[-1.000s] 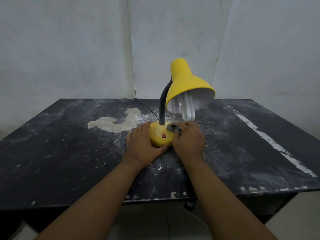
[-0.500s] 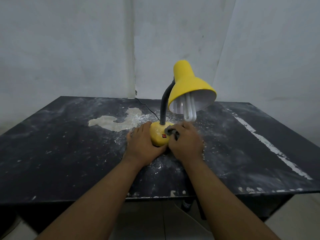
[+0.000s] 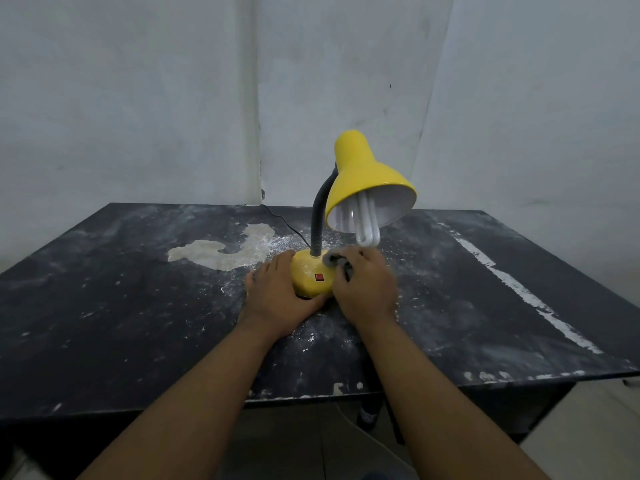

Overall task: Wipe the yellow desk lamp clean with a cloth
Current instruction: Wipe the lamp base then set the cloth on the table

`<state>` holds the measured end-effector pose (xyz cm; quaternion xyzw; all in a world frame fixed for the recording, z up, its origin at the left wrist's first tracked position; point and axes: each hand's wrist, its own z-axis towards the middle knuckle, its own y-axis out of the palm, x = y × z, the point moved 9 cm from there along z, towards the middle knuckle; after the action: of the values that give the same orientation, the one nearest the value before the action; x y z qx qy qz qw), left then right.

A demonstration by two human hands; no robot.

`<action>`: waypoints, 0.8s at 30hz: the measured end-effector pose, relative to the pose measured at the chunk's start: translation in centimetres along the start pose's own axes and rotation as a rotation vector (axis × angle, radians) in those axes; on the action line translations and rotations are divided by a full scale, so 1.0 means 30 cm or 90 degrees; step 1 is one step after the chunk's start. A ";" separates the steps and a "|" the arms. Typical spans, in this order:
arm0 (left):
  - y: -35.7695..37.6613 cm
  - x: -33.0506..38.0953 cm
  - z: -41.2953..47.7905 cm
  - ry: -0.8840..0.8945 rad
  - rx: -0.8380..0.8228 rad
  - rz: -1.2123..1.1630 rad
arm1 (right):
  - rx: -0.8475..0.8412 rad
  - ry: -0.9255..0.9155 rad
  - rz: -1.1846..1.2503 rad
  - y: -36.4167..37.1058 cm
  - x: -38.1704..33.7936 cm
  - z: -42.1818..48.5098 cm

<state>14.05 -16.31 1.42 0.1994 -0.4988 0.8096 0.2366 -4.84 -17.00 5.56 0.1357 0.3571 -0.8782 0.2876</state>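
The yellow desk lamp (image 3: pixel 360 174) stands upright in the middle of the black table (image 3: pixel 104 289), with a black flexible neck, a bare white bulb in its shade and a round yellow base (image 3: pixel 308 277) bearing a red switch. My left hand (image 3: pixel 277 299) cups the left side of that base. On the base's right side, my right hand (image 3: pixel 367 285) presses a small grey cloth (image 3: pixel 336 261) against its top. My fingers hide most of the cloth.
The tabletop is dusty, with a pale worn patch (image 3: pixel 225 249) left of the lamp and a white scraped stripe (image 3: pixel 519 289) on the right. The lamp's black cord (image 3: pixel 284 221) runs back to the wall. White walls close off the back and the right.
My right hand with the cloth has shifted slightly along the right top of the base. The left hand stays on the base. My head has tilted, so the view has shifted a little.
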 end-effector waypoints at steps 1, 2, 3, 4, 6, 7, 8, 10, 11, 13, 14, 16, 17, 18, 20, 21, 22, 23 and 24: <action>0.000 -0.001 0.002 -0.003 -0.002 0.003 | -0.032 -0.026 0.000 0.020 -0.015 -0.006; -0.001 -0.001 0.002 -0.003 0.000 0.004 | -0.047 -0.021 -0.007 0.032 -0.011 -0.008; -0.003 0.000 0.003 -0.003 0.002 0.005 | -0.042 0.014 -0.017 0.034 0.010 -0.004; -0.002 0.002 0.000 -0.003 0.002 0.005 | -0.026 0.064 -0.024 0.025 0.041 -0.002; -0.001 0.002 0.000 -0.005 -0.002 0.008 | 0.009 0.116 -0.019 -0.004 0.071 0.003; -0.002 0.003 -0.003 -0.005 -0.005 0.012 | 0.018 0.089 -0.005 -0.011 0.059 0.004; -0.001 0.002 -0.003 -0.006 -0.007 0.016 | 0.007 0.040 0.006 -0.006 0.033 0.005; -0.001 0.001 -0.005 -0.007 -0.014 0.019 | -0.051 -0.027 0.000 0.027 -0.007 -0.010; -0.003 0.002 -0.007 -0.006 -0.016 0.020 | -0.059 -0.015 -0.011 0.032 -0.001 -0.014; -0.009 0.001 -0.011 -0.008 -0.018 0.024 | -0.025 0.092 -0.014 0.006 0.055 -0.008; -0.012 0.001 -0.014 -0.009 -0.017 0.027 | -0.002 0.132 -0.006 -0.018 0.074 -0.009; -0.016 0.001 -0.018 -0.008 -0.015 0.028 | 0.014 0.086 0.019 -0.038 0.049 -0.006; -0.017 0.003 -0.020 -0.006 -0.012 0.026 | -0.009 0.028 0.025 -0.024 0.019 -0.010; -0.021 0.004 -0.020 -0.004 -0.006 0.023 | -0.045 -0.017 0.024 -0.003 -0.011 -0.013; -0.025 0.003 -0.018 -0.003 0.010 0.018 | -0.076 -0.010 0.007 0.023 -0.011 -0.016; -0.027 0.004 -0.022 -0.005 0.014 0.015 | -0.064 0.032 0.002 0.019 0.016 -0.011; -0.029 0.006 -0.022 -0.007 0.015 0.013 | -0.040 0.072 -0.001 0.003 0.041 -0.004; -0.030 0.010 -0.020 -0.006 0.016 0.014 | -0.014 0.088 0.003 -0.014 0.054 0.001; -0.025 0.007 -0.018 -0.007 0.016 0.016 | 0.001 0.071 0.015 -0.018 0.051 0.005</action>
<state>14.26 -15.48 1.86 0.2005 -0.4919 0.8178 0.2215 -6.37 -17.43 5.29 0.1890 0.3705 -0.8661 0.2774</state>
